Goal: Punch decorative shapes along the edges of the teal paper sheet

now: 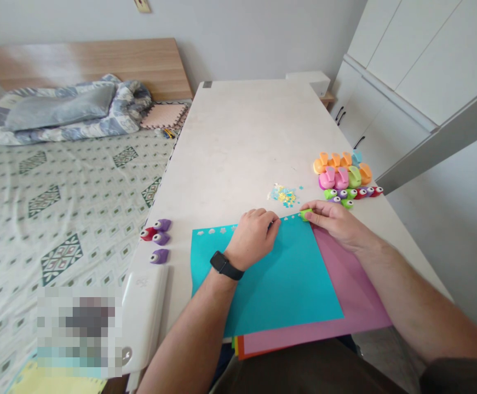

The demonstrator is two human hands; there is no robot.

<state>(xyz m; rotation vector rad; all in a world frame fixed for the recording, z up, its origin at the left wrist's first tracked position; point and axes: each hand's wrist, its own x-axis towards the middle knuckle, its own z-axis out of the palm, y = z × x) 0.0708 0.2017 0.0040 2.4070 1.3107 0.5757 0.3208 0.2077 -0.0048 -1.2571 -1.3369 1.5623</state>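
Note:
A teal paper sheet [279, 279] lies on top of a pink sheet [353, 295] on the white table [242, 137]. Punched holes run along the teal sheet's far edge. My left hand [254, 236], wearing a black watch, rests on that far edge with its fingers curled, pressing the sheet down. My right hand [332, 221] pinches a small green paper punch [306, 213] at the sheet's far right corner. A little heap of punched paper bits [284, 194] lies just beyond the hands.
Several coloured punches [345, 178] are grouped at the table's right edge. Three more, red and purple [158, 238], sit near the left edge above a white device [143, 317]. A bed with a patterned cover [57, 208] adjoins the table's left side; white cupboards stand at right.

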